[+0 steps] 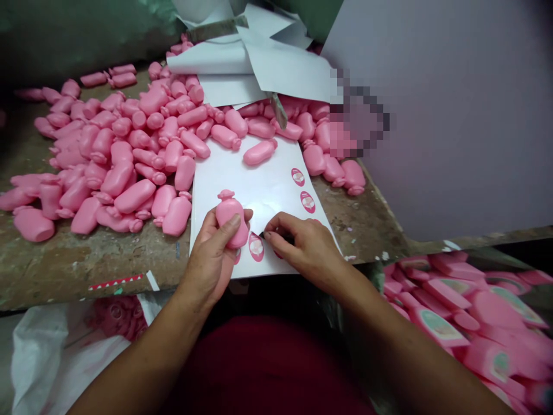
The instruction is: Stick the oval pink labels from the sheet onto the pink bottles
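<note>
My left hand (216, 248) is closed around a small pink plastic bottle (232, 216), its thumb across the front and the capped or necked end pointing away from me. Beneath both hands lies a white sheet of labels (259, 193). An oval pink-and-white label (256, 248) shows on it between the hands. My right hand (302, 242) hovers at that label's upper right edge, fingers pinched together. A small dark tip shows at the fingertips, too small to name. One loose pink bottle (260, 152) rests on the far part of the sheet.
A large heap of pink bottles (129, 144) covers the worn table's left and back. Loose white paper sheets (285, 63) lie behind. A pale panel (449, 115) stands at right. Below are labelled pink bottles (488, 323) and a white sack (47, 346) with pink pieces.
</note>
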Available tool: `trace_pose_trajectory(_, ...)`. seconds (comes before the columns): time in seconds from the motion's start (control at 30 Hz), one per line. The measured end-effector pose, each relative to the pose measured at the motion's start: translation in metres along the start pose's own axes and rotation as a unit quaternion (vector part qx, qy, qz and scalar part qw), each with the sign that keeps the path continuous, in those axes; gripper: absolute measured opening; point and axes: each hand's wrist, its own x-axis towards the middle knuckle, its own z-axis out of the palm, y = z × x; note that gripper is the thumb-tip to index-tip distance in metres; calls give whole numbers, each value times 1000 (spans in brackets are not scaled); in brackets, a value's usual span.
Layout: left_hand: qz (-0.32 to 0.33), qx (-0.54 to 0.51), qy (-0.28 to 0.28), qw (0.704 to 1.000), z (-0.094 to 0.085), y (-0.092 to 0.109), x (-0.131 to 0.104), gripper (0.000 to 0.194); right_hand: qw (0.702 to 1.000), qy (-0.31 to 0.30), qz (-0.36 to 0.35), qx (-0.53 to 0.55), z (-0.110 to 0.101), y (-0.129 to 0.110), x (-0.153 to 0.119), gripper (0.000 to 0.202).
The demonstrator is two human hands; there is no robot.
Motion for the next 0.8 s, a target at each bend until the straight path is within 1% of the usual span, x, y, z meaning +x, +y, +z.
trace_pose_trajectory(0.07, -1, -23, 4, 1000, 0, 1, 1, 34, 1000, -9, 8, 15, -2, 3, 0, 14)
trace_pose_trajectory(0.17, -11, -51, 16, 999, 1, 4, 3, 29, 998, 22, -19, -54, -1, 4, -1, 14)
trace_pose_trajectory(0.23, -16, -63, 20, 998, 3, 5, 3, 26, 994, 32, -44, -92, 1, 2, 0, 14)
trace_pose_trajectory(0.3, -17, -70, 22, 997, 4, 7, 3, 25, 992, 31, -54, -107, 4, -1, 1, 15)
trace_pose_trajectory(0.37, -21, -72, 25, 997, 5, 8, 3, 23, 994, 28, -42, -102, 4, -2, 3, 19)
trace_pose_trajectory(0.43, -26, -72, 37, 996, 6, 9, 3, 19, 999, 17, -12, -48, 2, -1, 5, 22)
trace_pose_trajectory(0.5, -30, -75, 53, 995, 5, 10, 4, 15, 997, -11, 20, 76, -3, 2, 6, 26)
trace_pose_trajectory(0.57, -29, -69, 59, 995, 5, 10, 3, 15, 974, -31, 39, 222, -10, 4, 6, 32)
trace_pose_trajectory(0.63, -25, -45, 44, 998, 5, 10, 1, 20, 946, -36, 45, 319, -16, 3, 4, 38)
trace_pose_trajectory(0.7, -26, -15, 13, 999, 5, 10, -4, 28, 933, -34, 39, 356, -20, -2, 2, 37)
trace_pose_trajectory(0.8, -39, -2, -34, 999, 9, 10, -15, 29, 934, -21, 13, 357, -22, -11, -4, 23)
